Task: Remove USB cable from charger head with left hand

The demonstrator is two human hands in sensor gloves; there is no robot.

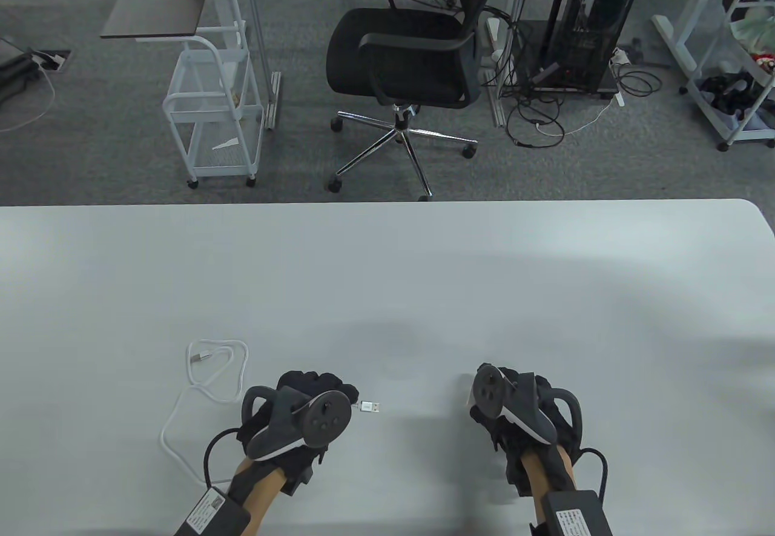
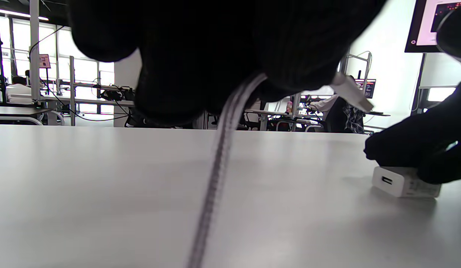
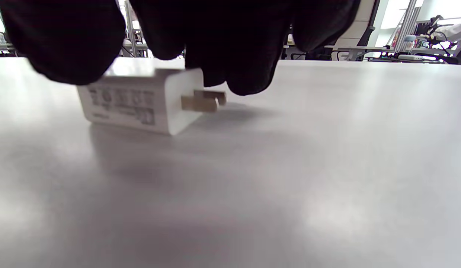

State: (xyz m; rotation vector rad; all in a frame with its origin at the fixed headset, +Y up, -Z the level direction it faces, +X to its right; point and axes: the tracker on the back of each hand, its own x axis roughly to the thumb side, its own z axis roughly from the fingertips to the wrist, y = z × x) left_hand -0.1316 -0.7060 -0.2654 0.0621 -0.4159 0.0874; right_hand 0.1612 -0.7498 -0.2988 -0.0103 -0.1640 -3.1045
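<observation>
From here the table view is bright and evenly lit, the pale worktop [image 1: 387,269] carrying only soft, broad shadows near both hands, and straight lines bow slightly toward the edges. On the left wrist view I get blown-out windows behind, silhouetted fingers [image 2: 200,56] and a cable [image 2: 219,149] smeared with blur. On the right wrist view the charger head [image 3: 141,100] looks soft, with hazy glare across the worktop.

Grey print block on the charger [image 3: 137,100] side, blurred and unreadable, white labels on the forearm packs [image 1: 206,509], too small to read, no other legible text
</observation>
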